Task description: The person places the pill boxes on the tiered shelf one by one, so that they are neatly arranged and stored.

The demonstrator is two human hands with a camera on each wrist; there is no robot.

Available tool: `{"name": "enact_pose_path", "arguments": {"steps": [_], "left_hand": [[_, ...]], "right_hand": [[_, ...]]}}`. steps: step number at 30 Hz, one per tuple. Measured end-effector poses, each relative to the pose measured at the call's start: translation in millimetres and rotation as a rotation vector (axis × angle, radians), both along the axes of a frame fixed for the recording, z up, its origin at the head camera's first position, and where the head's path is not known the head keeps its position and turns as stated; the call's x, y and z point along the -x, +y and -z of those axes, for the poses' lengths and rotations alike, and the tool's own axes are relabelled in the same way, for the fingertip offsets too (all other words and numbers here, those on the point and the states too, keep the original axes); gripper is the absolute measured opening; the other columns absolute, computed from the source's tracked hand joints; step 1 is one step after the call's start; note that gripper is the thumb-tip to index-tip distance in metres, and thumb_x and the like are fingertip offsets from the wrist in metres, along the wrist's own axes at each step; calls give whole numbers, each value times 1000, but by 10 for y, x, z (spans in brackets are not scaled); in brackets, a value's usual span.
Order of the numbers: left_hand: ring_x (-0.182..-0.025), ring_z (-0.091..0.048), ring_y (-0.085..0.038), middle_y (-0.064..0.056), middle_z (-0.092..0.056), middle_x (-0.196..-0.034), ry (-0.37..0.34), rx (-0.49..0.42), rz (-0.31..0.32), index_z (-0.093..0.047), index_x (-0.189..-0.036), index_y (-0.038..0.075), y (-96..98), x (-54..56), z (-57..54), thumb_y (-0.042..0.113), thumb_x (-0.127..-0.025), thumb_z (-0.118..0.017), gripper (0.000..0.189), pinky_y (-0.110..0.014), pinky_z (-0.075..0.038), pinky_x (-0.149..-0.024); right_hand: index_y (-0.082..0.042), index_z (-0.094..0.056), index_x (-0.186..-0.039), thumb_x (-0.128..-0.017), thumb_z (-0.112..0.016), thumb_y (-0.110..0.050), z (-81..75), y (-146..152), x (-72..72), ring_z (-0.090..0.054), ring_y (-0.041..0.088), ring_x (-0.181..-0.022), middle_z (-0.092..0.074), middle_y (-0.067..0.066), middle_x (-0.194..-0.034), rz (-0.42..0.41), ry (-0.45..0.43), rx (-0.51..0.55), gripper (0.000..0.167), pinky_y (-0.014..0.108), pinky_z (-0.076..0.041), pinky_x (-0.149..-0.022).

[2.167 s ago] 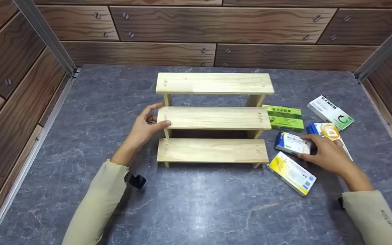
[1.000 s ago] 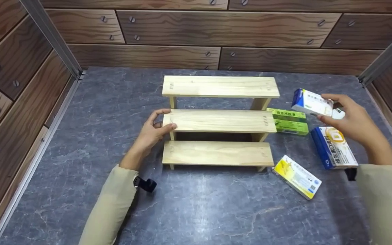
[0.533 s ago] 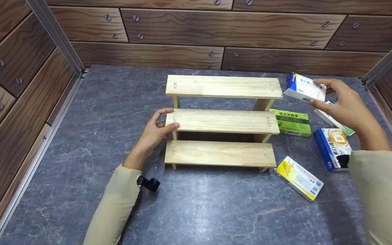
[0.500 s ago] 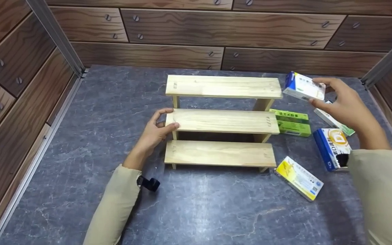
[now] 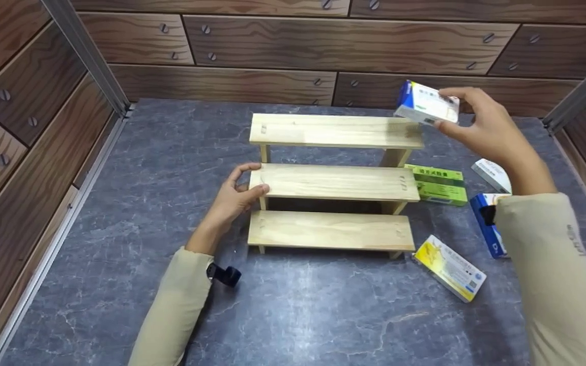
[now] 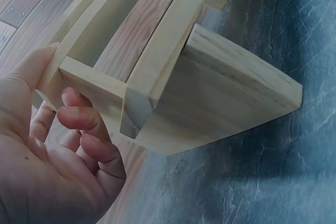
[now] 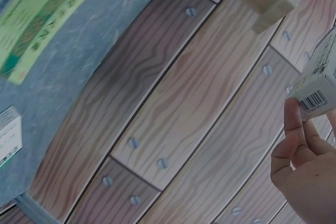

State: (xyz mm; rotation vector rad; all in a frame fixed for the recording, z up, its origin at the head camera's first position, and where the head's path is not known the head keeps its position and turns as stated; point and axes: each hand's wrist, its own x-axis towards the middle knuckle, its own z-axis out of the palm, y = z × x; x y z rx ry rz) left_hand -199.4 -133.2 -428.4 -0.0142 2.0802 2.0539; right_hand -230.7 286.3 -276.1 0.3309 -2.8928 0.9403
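Note:
A three-tier wooden stepped shelf [image 5: 333, 180] stands on the dark marbled table. My left hand [image 5: 229, 203] grips the left end of its middle board, thumb on top; the left wrist view shows thumb and fingers [image 6: 84, 116] at that board's end. Up by the top board's right end, my right hand [image 5: 491, 127] pinches a white and blue medicine box [image 5: 429, 104] between thumb and fingers. This box is held in the air, and its shadow falls on the top board. In the right wrist view the box's barcoded end [image 7: 315, 100] shows above the fingertips.
Right of the shelf lie a green medicine box [image 5: 440, 185], a yellow and white box [image 5: 450, 268], a white box [image 5: 494, 174] and a blue box [image 5: 487, 234]. My right forearm partly covers the last two. Wood-patterned walls [image 5: 272, 40] enclose the table.
My right hand picked the white and blue medicine box up from among the others, raised it and carried it leftward to the top board's right end. The left hand keeps its grip on the shelf.

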Motion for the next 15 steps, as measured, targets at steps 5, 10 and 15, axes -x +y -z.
{"name": "enact_pose_path", "arguments": {"steps": [5, 10, 15], "left_hand": [[-51, -37, -7, 2, -60, -71, -7, -9, -5, -49, -134, 23, -6, -5, 6, 17, -87, -73, 53, -24, -32, -52], [-52, -39, -6, 2, -61, -73, -9, -6, -6, -49, -134, 21, -1, 10, 7, 17, -87, -72, 53, -24, -33, -52], [-51, -38, -6, 2, -61, -73, -5, -9, -8, -49, -135, 21, 14, 13, 15, 16, -87, -72, 53, -23, -32, -51]], "right_hand": [[-12, -42, -145, -94, -60, -29, -19, -218, 59, -41, 40, -126, -41, 19, -144, -34, 8, 17, 57, 63, -30, -103], [-12, -44, -143, -92, -63, -26, -8, -418, 133, -42, 36, -125, -43, 17, -142, -64, 6, 32, 57, 60, -30, -106], [-10, -47, -141, -88, -65, -19, 8, -612, 188, -42, 35, -127, -45, 17, -141, -103, 7, 45, 56, 57, -29, -109]]}}
